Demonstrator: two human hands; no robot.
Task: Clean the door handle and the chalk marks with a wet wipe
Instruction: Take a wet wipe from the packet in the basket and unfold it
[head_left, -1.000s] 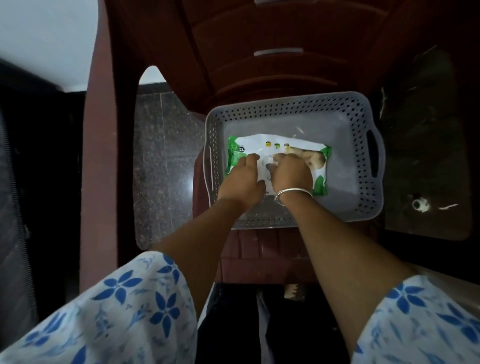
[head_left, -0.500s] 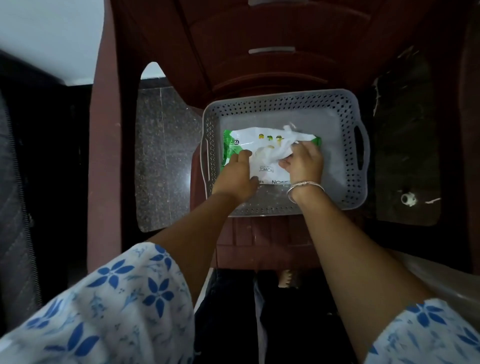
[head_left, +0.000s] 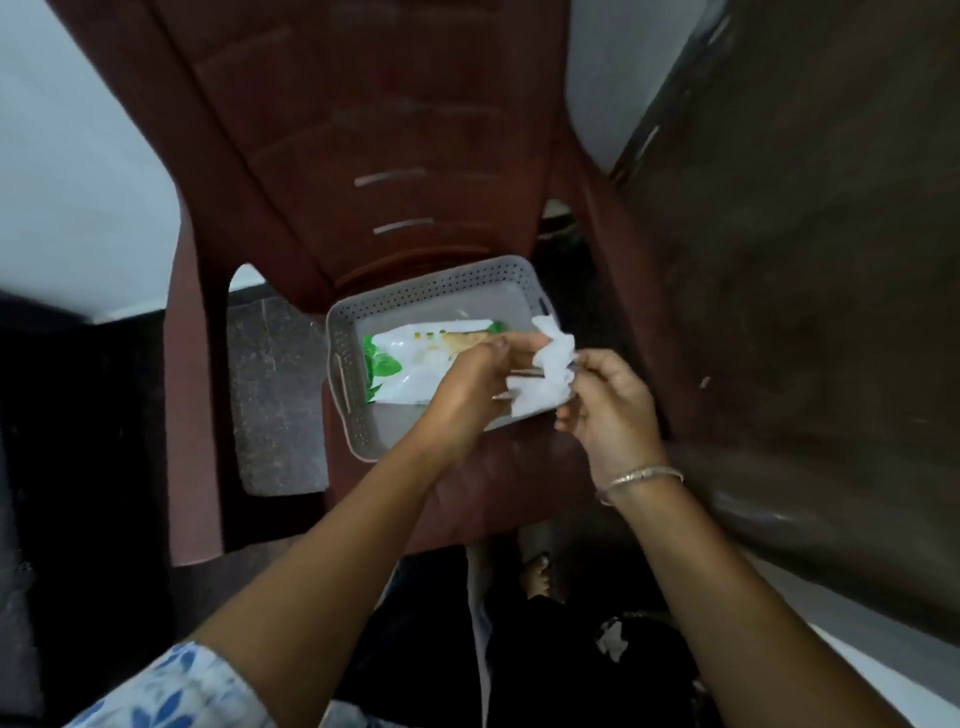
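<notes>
White wet wipe (head_left: 543, 376) crumpled, stretched between both hands above right end of grey perforated basket (head_left: 349, 332). Left hand (head_left: 470, 387) pinches wipe's left edge, fingers closed. Right hand (head_left: 605, 405) grips right edge, fingers curled shut, bangle on wrist. Wipe pack (head_left: 415, 364) lies in basket on maroon plastic chair (head_left: 332, 130). Forearms extended forward, converging.

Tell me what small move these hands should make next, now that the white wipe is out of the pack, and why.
Probably spread the crumpled white wet wipe flat. It is bunched between the left hand and right hand, clear of the green-and-white wipe pack lying in the grey perforated plastic basket. A flat sheet would likely wipe better.
</notes>
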